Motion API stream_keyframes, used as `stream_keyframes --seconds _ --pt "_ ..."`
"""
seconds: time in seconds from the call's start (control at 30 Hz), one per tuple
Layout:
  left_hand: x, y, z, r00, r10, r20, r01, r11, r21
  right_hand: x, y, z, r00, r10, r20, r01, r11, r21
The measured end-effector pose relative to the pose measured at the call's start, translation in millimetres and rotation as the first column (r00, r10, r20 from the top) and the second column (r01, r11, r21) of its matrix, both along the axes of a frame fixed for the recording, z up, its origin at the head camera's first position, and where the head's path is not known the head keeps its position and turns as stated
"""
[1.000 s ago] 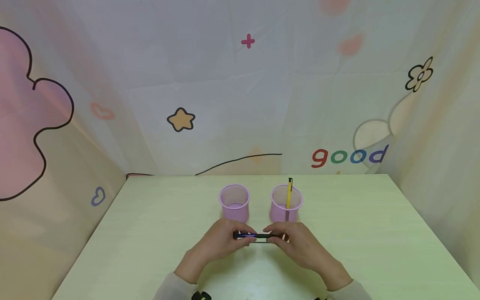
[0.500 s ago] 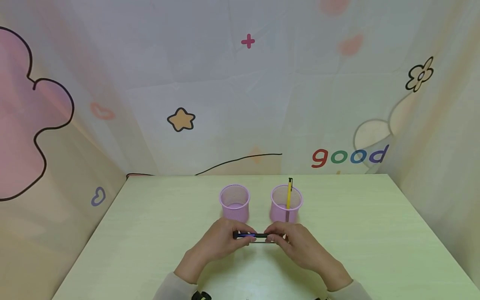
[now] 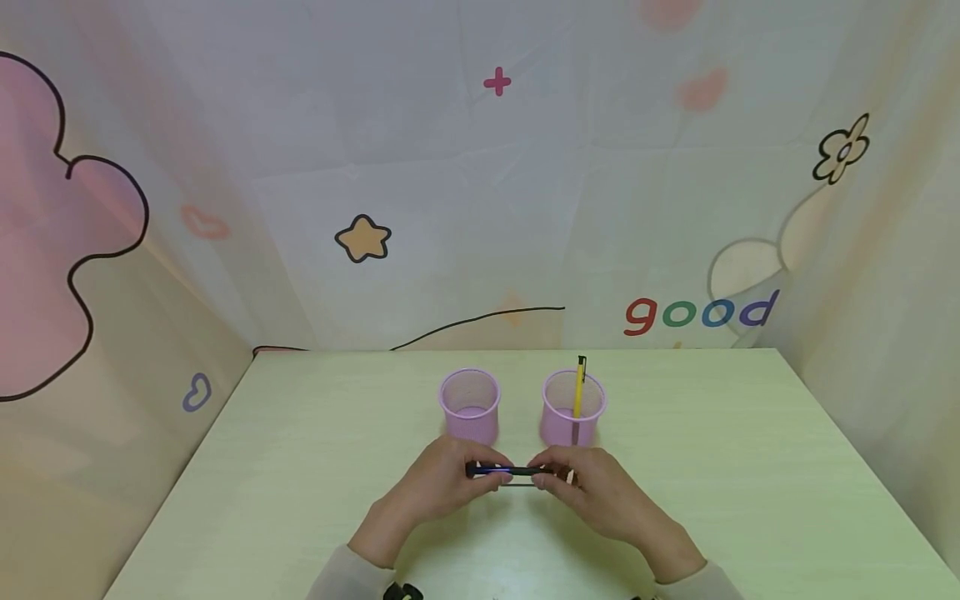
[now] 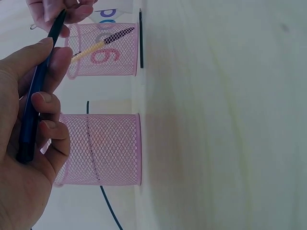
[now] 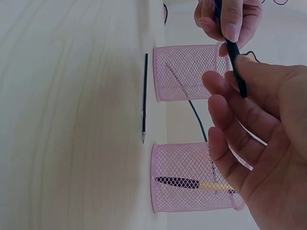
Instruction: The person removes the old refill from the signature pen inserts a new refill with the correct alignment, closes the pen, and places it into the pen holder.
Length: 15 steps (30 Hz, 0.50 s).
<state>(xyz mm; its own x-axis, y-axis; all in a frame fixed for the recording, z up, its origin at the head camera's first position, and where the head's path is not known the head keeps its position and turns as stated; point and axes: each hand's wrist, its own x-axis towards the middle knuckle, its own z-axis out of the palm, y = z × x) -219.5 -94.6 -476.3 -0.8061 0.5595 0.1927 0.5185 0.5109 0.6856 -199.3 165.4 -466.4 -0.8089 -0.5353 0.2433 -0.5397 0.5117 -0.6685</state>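
A dark blue and black pen (image 3: pixel 491 471) lies level between both hands, above the table. My left hand (image 3: pixel 442 483) grips its barrel, the fingers curled round it in the left wrist view. At the tapered black end, my right hand (image 3: pixel 600 492) pinches the pen between thumb and forefinger, its other fingers loosely bent. A thin dark pen refill (image 5: pixel 145 96) with a metal tip lies on the table beyond the hands, partly hidden by them in the head view.
Two pink mesh pen cups stand just behind the hands: the left cup (image 3: pixel 471 429) and the right cup (image 3: pixel 557 429). A yellow pen (image 3: pixel 578 392) leans in the right one. The pale wooden table (image 3: pixel 750 467) ends at a printed curtain (image 3: pixel 450 167).
The right fingertips shifted slightly left along the pen, then back right towards its tapered end. The left hand, the cups and the refill stayed put.
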Motion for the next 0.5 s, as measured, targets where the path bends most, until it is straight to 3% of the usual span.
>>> stream_keyframes --seconds 0.5 --pt "-1.6 -1.1 -2.7 1.0 0.005 0.003 -0.005 1.0 0.003 -0.9 0.5 -0.4 0.996 -0.088 -0.031 0.089 0.996 0.031"
